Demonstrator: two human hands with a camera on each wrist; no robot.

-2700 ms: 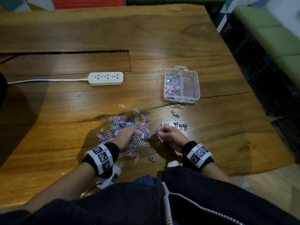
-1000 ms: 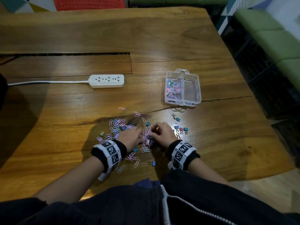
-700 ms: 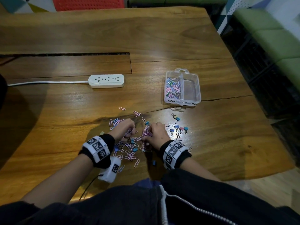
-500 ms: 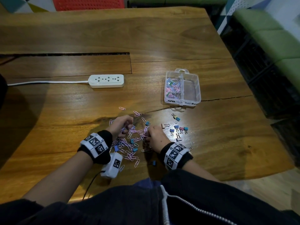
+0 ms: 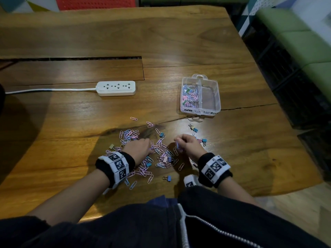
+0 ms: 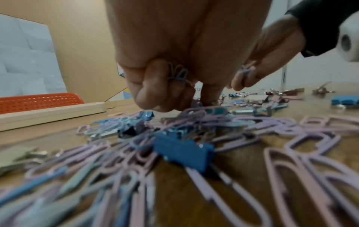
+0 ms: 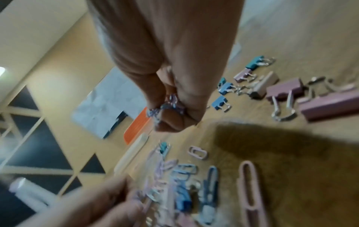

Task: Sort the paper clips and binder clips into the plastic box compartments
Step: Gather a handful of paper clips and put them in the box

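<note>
Left hand [image 5: 138,146] low over the heap of paper clips [image 5: 157,154] on the wooden table [image 5: 179,42], fingers curled; the wrist view shows a few clips bunched between them, fingertips [image 6: 149,98] touching the pile. A blue binder clip [image 6: 183,151] lies in the heap just under that wrist.

Right hand [image 5: 188,143] lifted just off the table to the right of the heap, thumb and fingers pinching a small bundle of paper clips.

More binder clips [image 5: 196,130], blue and pink, loose on the wood beside the right hand, toward the box.

Clear plastic box [image 5: 216,97] stands beyond the hands; left compartment holds paper clips, right one shows nothing inside.

White power strip [image 5: 116,88] to the far left, well apart from the heap
</note>
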